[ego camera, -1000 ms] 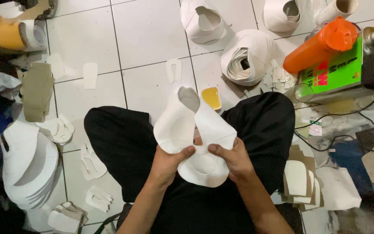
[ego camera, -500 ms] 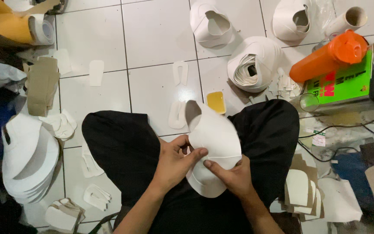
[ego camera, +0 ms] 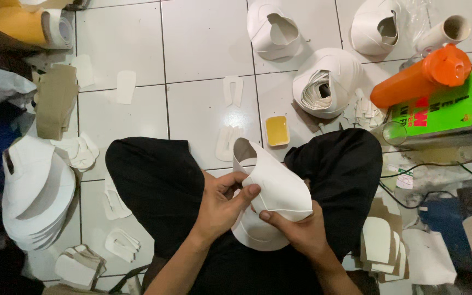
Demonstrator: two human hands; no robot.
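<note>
A single head-worn camera looks almost straight down from close range at the seated person's lap and hands [ego camera: 258,213], taking in the white tiled floor [ego camera: 203,54] spread ahead and to both sides.

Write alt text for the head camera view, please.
Seen from above, a seated person's left hand and right hand hold a white shoe upper over their lap. White cut pieces, an orange bottle and a small yellow tub lie on the tiled floor.
</note>
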